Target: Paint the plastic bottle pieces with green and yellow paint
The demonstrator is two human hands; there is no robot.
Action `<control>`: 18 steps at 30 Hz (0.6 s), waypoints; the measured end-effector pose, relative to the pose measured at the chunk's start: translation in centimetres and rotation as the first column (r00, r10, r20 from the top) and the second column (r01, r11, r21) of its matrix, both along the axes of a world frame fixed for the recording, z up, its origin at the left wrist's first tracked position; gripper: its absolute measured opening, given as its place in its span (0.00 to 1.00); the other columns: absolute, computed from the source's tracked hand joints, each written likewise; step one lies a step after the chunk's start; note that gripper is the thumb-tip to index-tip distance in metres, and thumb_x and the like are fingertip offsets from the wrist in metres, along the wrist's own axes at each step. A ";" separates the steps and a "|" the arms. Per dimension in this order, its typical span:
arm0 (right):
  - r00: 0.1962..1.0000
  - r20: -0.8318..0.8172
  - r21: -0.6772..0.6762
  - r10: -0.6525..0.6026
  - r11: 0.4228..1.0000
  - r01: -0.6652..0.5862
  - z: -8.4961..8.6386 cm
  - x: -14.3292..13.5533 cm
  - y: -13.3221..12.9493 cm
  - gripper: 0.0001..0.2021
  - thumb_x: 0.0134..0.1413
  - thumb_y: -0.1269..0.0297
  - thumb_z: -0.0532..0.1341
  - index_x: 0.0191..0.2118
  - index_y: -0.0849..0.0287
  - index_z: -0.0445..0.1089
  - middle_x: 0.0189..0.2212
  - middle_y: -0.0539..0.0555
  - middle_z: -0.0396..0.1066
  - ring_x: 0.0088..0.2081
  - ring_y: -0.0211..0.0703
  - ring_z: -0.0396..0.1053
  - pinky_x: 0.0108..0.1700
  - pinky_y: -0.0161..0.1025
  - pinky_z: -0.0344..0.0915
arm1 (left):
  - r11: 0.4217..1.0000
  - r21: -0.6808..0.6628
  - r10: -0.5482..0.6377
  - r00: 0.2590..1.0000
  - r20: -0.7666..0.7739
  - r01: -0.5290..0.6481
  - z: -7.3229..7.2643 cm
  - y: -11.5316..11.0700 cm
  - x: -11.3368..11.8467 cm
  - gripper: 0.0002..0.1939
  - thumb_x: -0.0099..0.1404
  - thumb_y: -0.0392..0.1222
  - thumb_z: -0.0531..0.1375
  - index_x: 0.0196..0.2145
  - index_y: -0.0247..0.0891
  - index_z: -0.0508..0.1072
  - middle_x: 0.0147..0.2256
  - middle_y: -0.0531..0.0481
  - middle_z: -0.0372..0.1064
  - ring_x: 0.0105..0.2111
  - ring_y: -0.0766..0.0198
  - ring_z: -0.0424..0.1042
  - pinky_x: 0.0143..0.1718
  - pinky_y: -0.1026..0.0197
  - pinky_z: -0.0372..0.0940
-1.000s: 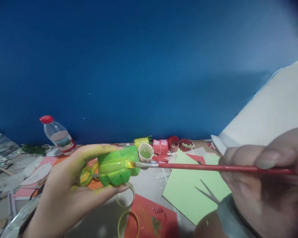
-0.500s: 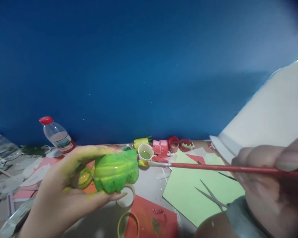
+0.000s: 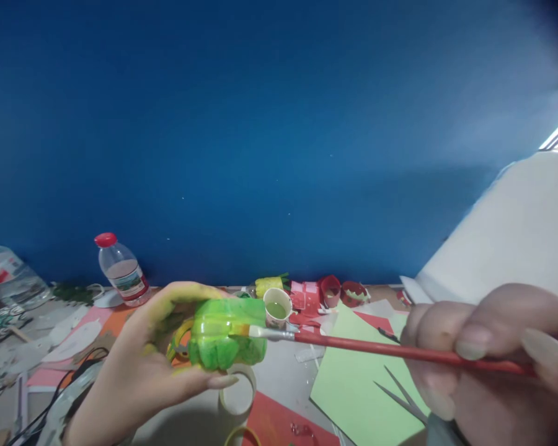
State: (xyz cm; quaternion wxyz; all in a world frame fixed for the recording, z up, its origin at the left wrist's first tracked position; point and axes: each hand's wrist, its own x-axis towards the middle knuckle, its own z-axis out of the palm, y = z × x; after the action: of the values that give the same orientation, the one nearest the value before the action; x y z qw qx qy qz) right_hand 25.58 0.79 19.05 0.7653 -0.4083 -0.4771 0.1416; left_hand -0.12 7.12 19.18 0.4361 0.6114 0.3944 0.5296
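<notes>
My left hand (image 3: 144, 365) holds the green bottle piece (image 3: 225, 339) between thumb and fingers, above the table (image 3: 279, 371). My right hand (image 3: 488, 359) pinches the red brush (image 3: 400, 350); its tip touches the piece, near the cup (image 3: 277, 307).

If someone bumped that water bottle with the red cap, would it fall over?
Probably, quite easily. The water bottle is tall and narrow and looks partly empty, so likely light. Being round, it would probably roll once down.

Bare hands, left hand (image 3: 144, 365) paint-smeared yellow-green, long fingernails
</notes>
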 end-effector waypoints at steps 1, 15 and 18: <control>1.000 -0.002 0.000 0.003 1.000 -0.003 0.2 -0.4 0.1 0.22 0.40 0.46 0.71 0.25 0.55 0.62 0.20 0.52 0.55 0.19 0.42 0.57 0.16 0.38 0.58 | 1.000 0.003 -0.001 1.000 0.004 0.001 0.0 0.0 0.0 0.25 0.36 0.34 0.74 0.35 0.47 0.75 0.36 0.54 0.76 0.37 0.60 0.75 0.36 0.67 0.73; 0.969 0.203 0.082 0.138 0.984 -0.158 0.4 0.1 -0.4 0.13 0.62 0.55 0.61 0.29 0.54 0.71 0.21 0.51 0.56 0.14 0.41 0.59 0.09 0.38 0.58 | 0.998 -0.051 0.043 0.988 0.147 -0.036 0.5 -0.5 0.3 0.24 0.36 0.28 0.70 0.33 0.47 0.76 0.33 0.57 0.78 0.32 0.63 0.76 0.32 0.70 0.73; 0.980 0.179 0.112 0.083 0.988 -0.104 0.1 0.3 -0.5 0.13 0.60 0.55 0.63 0.27 0.55 0.71 0.20 0.51 0.55 0.14 0.40 0.58 0.08 0.36 0.54 | 1.000 0.019 0.011 0.992 0.127 -0.013 0.4 -0.2 0.1 0.22 0.38 0.30 0.71 0.33 0.47 0.77 0.31 0.57 0.78 0.29 0.65 0.77 0.29 0.71 0.72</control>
State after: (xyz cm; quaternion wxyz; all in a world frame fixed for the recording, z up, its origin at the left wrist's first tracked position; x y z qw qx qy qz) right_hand 25.85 0.31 19.18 0.7365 -0.3491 -0.5683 0.1124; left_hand -0.06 6.94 19.55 0.4510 0.5784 0.3642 0.5739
